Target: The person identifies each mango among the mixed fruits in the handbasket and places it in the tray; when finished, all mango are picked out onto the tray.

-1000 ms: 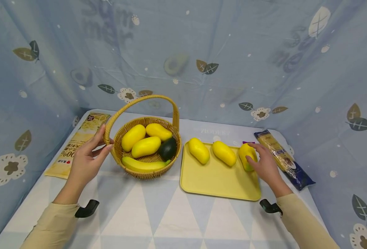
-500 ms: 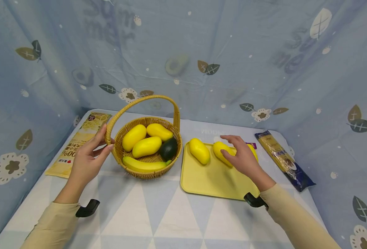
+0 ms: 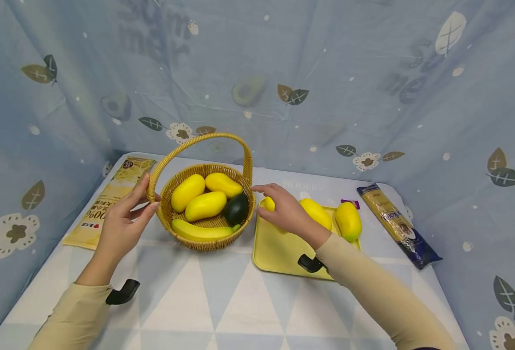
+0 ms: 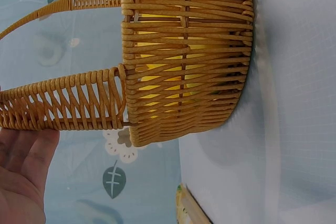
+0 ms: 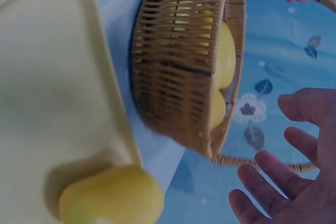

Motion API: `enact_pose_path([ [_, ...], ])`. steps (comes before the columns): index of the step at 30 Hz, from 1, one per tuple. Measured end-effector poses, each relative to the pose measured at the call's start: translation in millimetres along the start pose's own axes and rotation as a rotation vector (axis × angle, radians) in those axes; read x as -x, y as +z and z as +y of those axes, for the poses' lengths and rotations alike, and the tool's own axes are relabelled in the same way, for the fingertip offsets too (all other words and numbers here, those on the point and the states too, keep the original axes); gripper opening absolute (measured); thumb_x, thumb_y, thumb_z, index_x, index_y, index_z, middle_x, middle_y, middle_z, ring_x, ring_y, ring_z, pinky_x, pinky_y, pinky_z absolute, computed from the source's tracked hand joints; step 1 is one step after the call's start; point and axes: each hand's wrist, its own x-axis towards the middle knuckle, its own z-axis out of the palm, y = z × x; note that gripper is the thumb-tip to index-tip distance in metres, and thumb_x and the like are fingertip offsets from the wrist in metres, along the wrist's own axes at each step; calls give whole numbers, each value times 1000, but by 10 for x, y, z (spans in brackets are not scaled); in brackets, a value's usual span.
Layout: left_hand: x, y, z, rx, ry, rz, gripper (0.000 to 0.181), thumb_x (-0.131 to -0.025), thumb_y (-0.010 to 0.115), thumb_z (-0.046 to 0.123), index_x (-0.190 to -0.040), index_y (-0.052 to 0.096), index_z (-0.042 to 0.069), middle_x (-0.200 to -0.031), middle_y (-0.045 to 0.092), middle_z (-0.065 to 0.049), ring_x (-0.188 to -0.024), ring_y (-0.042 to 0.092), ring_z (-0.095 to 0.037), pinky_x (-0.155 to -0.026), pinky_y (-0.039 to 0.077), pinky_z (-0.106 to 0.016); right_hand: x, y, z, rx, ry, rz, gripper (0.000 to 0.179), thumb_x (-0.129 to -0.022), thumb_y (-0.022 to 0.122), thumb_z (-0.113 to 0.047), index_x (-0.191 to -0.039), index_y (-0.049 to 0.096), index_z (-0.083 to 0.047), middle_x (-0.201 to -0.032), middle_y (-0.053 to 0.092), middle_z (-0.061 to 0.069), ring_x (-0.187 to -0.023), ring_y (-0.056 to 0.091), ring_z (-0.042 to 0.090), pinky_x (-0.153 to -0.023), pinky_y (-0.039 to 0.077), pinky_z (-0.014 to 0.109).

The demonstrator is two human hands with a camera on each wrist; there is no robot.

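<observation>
My left hand (image 3: 124, 214) grips the left foot of the handle (image 3: 215, 136) of a wicker basket (image 3: 205, 246). Inside lie three yellow mangoes (image 3: 206, 206), a banana (image 3: 202, 231) and a dark green avocado-like fruit (image 3: 236, 209). Fingers spread and holding nothing, my right hand (image 3: 285, 211) hovers over the tray's left end, fingertips close to the basket's right side. It mostly covers one mango (image 3: 269, 203) on the yellow tray (image 3: 279, 257). Two more mangoes, a middle one (image 3: 316, 214) and a right one (image 3: 349, 221), lie to its right.
A yellow pasta packet (image 3: 104, 204) lies left of the basket. Past the tray on the right is a blue-and-gold packet (image 3: 397, 223). A small purple wrapper (image 3: 351, 203) sits behind the right mango. Patterned curtains (image 3: 257, 121) enclose the table.
My right hand has moved left from the right mango, across the tray, to beside the basket, without taking any mango. My left hand has stayed on the handle.
</observation>
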Motion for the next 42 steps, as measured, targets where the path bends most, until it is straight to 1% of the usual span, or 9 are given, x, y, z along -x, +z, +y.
enact_pose_path([
  [3, -2, 3, -7, 5, -1, -3, 79, -88, 69, -16, -156, 43, 15, -120, 67, 6, -109, 60, 8, -89, 49, -8, -182, 123, -94, -1, -24, -64, 53, -99, 69, -30, -149, 53, -21, -146, 52, 8, -130, 53, 28, -106, 49, 47],
  [7, -2, 16, -4, 22, -7, -5, 81, -88, 70, -15, -156, 42, 19, -123, 62, 24, -108, 61, 7, -89, 49, -8, -422, 254, -212, 33, -33, -138, 53, -100, 67, -35, -149, 52, -24, -151, 48, 8, -139, 45, 28, -112, 44, 46],
  [9, -2, 18, -3, 25, -9, -3, 81, -88, 70, -15, -156, 42, 19, -123, 61, 28, -108, 61, 7, -89, 49, -8, -548, 307, -270, 74, -35, -170, 53, -100, 66, -37, -150, 52, -25, -154, 45, 7, -142, 41, 26, -113, 43, 45],
  [11, -2, 16, -2, 21, -9, -1, 80, -88, 70, -15, -156, 42, 18, -123, 64, 21, -108, 61, 7, -89, 49, -8, -670, 352, -328, 106, -39, -201, 53, -100, 66, -38, -150, 52, -25, -155, 44, 7, -143, 40, 26, -113, 43, 46],
  [16, 2, 10, -4, 8, -5, 1, 80, -88, 70, -15, -156, 42, 16, -119, 70, -14, -107, 60, 9, -88, 49, -8, -929, 457, -418, 168, -76, -280, 55, -99, 67, -38, -150, 53, -25, -153, 46, 5, -140, 43, 25, -112, 44, 42],
  [20, 0, 6, -2, 11, 1, -7, 80, -88, 69, -16, -156, 42, 16, -118, 69, -22, -108, 60, 9, -89, 49, -8, -1073, 547, -430, 170, -110, -335, 55, -98, 69, -35, -150, 53, -25, -151, 48, 3, -139, 43, 23, -112, 43, 37],
  [29, -14, 2, 6, 4, -8, -9, 80, -88, 70, -15, -156, 42, 18, -118, 70, -19, -108, 59, 10, -89, 48, -7, -1210, 737, -472, 182, -107, -456, 53, -97, 72, -25, -147, 56, -30, -156, 44, 4, -146, 35, 22, -117, 37, 34],
  [35, -15, -1, -4, 0, -10, -5, 82, -88, 70, -15, -156, 42, 21, -117, 70, -18, -108, 59, 10, -88, 48, -8, -1217, 787, -497, 213, -116, -459, 56, -96, 72, -19, -148, 53, -31, -153, 45, 5, -142, 40, 22, -113, 41, 32],
  [42, 4, -10, -9, -13, -14, 0, 82, -88, 70, -15, -156, 43, 21, -118, 69, -21, -109, 59, 11, -88, 49, -8, -1209, 800, -521, 256, -141, -471, 55, -98, 70, -22, -149, 51, -33, -153, 42, 8, -140, 41, 24, -112, 42, 34],
])
